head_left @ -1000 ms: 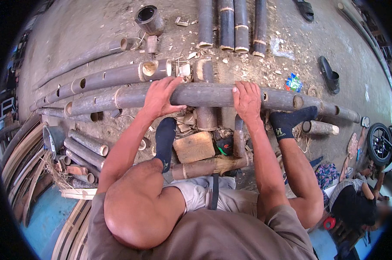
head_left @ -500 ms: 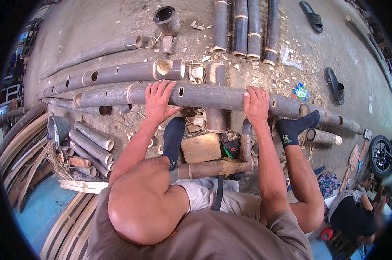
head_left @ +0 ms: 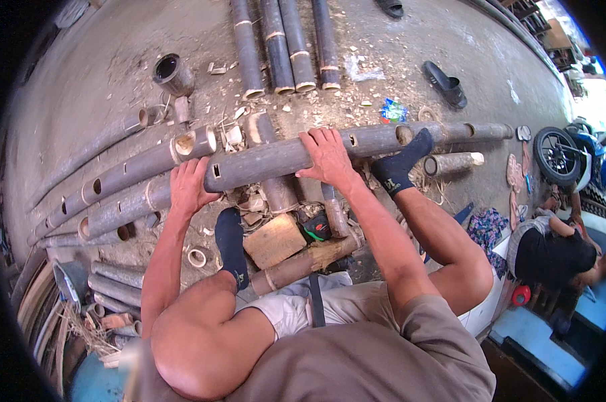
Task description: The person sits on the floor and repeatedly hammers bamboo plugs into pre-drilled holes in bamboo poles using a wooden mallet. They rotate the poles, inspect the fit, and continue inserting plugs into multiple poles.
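Observation:
A long dark bamboo pole (head_left: 262,164) with cut slots and round holes lies crosswise before me, over a short bamboo piece (head_left: 277,194). My left hand (head_left: 192,187) grips the pole just left of a rectangular slot, fingers over its far side and thumb on the near side. Farther right, my right hand (head_left: 327,157) is closed over the same pole, left of another slot. My right foot in a dark sock (head_left: 405,163) rests against the pole near a round hole. The left foot (head_left: 230,244) stands on the near side.
Behind the pole lies another holed bamboo pole (head_left: 135,164). Several dark bamboo lengths (head_left: 274,40) lie at the back, beside a black slipper (head_left: 445,85). A wooden block (head_left: 274,241) sits near my legs. A person (head_left: 557,248) and a motorbike wheel (head_left: 557,156) are at right.
The view has turned to the right, so the scene sits farther left and tilted. Both hands keep their grip on the pole, which shows no clear movement against the short bamboo piece beneath it.

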A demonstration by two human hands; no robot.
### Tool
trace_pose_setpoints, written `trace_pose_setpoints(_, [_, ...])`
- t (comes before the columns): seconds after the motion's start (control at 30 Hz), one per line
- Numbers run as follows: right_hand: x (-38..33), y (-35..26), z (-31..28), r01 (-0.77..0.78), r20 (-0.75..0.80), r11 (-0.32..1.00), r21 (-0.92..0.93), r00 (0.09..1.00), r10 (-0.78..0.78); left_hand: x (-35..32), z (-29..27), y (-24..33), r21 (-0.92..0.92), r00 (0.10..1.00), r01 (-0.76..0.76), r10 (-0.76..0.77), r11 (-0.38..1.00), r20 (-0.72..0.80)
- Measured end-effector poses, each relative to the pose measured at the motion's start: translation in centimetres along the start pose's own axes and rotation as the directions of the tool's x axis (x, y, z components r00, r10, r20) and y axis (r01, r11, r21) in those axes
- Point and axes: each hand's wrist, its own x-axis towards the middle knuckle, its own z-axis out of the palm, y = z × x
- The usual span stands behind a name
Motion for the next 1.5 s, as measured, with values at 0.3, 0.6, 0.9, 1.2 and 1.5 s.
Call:
trace_pose_setpoints(0.3, [-0.1, -0.3, -0.3, -0.023, -0.026, 0.998, 0.056, 0.999, 0.024, -0.2, 0.4, -0.3, 0.001, 0.999, -0.02, 0.02, 1.0, -0.049])
trace_pose_setpoints(0.6, [0.2, -1.0, 0.0, -0.021, -0.012, 0.999, 0.049, 1.0, 0.021, -0.6, 0.1, -0.8, 0.01, 1.0, 0.007, -0.006, 1.0, -0.011])
trace_pose_setpoints(0.9, [0.0, -0.9, 0.0, 0.007, -0.016, 1.0, 0.03, 1.0, -0.007, -1.3, 0.3, -0.5, 0.011, 0.999, 0.042, -0.042, 0.999, -0.035])
trace_pose_setpoints(1.2, [-0.1, -0.5, -0.3, 0.02, -0.035, 0.997, -0.068, 0.999, -0.023, -1.7, 0.1, 1.2, 0.021, 0.997, 0.056, -0.054, 0.998, -0.056])
trace_pose_setpoints(1.5, [-0.5, -0.6, 1.3, -0.061, -0.041, 0.99, -0.13, 0.998, 0.056, -9.7, -2.5, 1.6, -0.375, 0.984, 0.132, -0.167, 0.918, -0.06])
